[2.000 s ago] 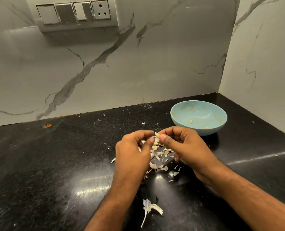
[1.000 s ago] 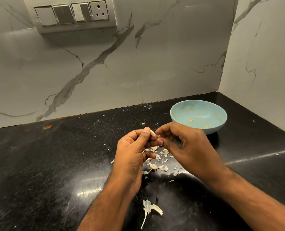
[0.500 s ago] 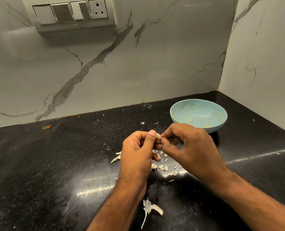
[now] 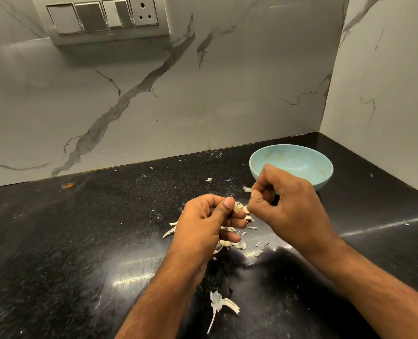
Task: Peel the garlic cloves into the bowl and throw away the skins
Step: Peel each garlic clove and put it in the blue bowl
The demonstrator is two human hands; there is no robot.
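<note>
Garlic clove (image 4: 236, 207) pinched in left hand (image 4: 204, 225) above worktop (image 4: 80, 241) scraps, right hand (image 4: 285, 204) pinching torn skin strip (image 4: 247, 189); mid-peel, next likely finish stripping, then drop clove in bowl (image 4: 324, 178) at 1 o'clock.

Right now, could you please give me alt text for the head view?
Two hands peel garlic above a black counter: the left hand pinches a clove, the right hand pulls skin away. A blue bowl sits behind.

left hand (image 4: 203, 221) pinches clove (image 4: 236, 207); right hand (image 4: 286, 204) pinches skin (image 4: 247, 189).
</note>
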